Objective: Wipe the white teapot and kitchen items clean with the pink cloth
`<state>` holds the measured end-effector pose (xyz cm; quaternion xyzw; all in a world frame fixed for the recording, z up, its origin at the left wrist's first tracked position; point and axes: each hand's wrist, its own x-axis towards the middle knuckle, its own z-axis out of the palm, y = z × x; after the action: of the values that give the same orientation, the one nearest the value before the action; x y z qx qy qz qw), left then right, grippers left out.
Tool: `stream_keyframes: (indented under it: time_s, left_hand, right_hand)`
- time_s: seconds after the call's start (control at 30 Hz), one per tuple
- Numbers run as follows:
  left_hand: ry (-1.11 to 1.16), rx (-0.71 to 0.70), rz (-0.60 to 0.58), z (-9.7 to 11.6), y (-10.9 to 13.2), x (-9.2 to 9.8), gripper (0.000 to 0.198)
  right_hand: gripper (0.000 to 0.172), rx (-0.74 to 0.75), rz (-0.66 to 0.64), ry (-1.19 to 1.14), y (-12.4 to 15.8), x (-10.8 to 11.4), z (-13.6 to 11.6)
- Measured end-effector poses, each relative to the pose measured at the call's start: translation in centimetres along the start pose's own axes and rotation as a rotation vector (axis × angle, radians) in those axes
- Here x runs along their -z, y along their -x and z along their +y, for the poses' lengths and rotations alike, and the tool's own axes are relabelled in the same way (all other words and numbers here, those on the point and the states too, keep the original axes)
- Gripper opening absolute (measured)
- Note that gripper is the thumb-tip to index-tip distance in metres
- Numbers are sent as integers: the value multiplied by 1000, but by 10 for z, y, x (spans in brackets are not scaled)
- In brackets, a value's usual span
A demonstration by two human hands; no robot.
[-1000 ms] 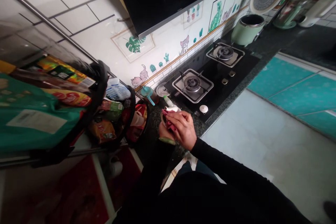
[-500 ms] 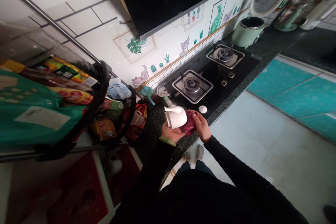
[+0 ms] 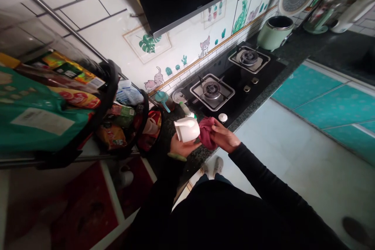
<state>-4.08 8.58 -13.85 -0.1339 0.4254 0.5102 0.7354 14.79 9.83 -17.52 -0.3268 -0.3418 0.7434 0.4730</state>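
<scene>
My left hand (image 3: 181, 148) grips a white mug (image 3: 186, 129) from below, tipped on its side with the handle on top and its mouth facing right. My right hand (image 3: 227, 139) is closed on a dark red cloth (image 3: 206, 136) and presses it against the mug's mouth. Both hands are over the dark speckled countertop (image 3: 202, 155), just in front of the black gas hob (image 3: 234, 82). A green bracelet shows on my left wrist.
The hob has two burners (image 3: 211, 90) and a white knob (image 3: 222, 117). A green rice cooker (image 3: 274, 31) stands at the far end. A rack of snack packets (image 3: 73, 97) fills the left. A teal-lidded jar (image 3: 162, 99) stands near the tiled wall.
A second ago my right hand covered the mug with the cloth. The mug has since been tipped on its side and the cloth hand has moved to its right side, at the mouth.
</scene>
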Motion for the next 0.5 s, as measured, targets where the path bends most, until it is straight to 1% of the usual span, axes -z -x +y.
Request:
stream_keyframes:
  time_s: [0.07,0.1,0.13,0.2,0.27,0.33,0.37,0.4,0.43,0.5]
  left_hand:
    - [-10,15,12,0,-1,5,40]
    - [-15,24,16,0,-2,8,39]
    - [-17,33,20,0,-2,10,39]
    - [-11,60,10,0,-1,15,40]
    - [3,95,-29,2,1,20,41]
    - [14,120,-59,3,2,23,40]
    - [14,125,-59,3,2,23,40]
    - [14,122,-47,3,3,23,40]
    - [16,112,-28,4,3,22,40]
    - [33,84,9,5,3,19,40]
  right_hand:
    - [65,50,94,164,-1,1,10]
    - [68,72,148,290,-2,2,14]
    - [67,84,198,429,-4,4,16]
    - [57,70,264,683,-8,7,16]
    - [52,34,316,816,-11,8,13]
    - [59,10,377,814,-14,6,10]
    - [62,1,386,764,-15,4,10]
    - [64,-15,359,675,-16,1,11]
    - [64,-42,295,557,-15,-2,12]
    - [62,-141,126,296,-12,-6,18]
